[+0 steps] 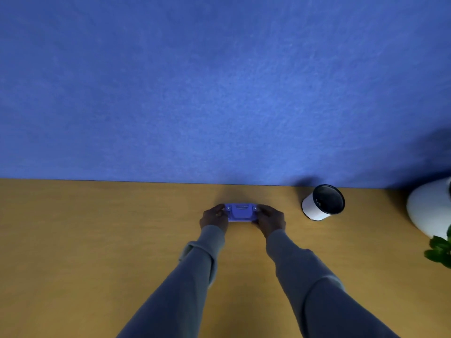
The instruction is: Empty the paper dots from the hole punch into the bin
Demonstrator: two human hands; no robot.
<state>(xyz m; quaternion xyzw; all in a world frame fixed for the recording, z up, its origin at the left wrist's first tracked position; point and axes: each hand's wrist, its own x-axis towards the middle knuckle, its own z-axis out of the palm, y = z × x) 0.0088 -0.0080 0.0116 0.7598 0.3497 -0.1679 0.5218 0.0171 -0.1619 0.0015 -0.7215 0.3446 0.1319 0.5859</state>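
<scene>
Wooden desk point(97, 252) across lower frame, blue felt partition point(219, 81) filling upper frame, white pot point(427, 211) and green leaves point(439, 250) at right edge.

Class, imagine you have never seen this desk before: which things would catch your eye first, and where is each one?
First, the small blue hole punch at the middle of the wooden desk, gripped at its ends by the left hand and right hand. Next, the white bin with a dark inside, to the right near the blue wall. At the far right edge sit a white rounded object and green leaves.
</scene>
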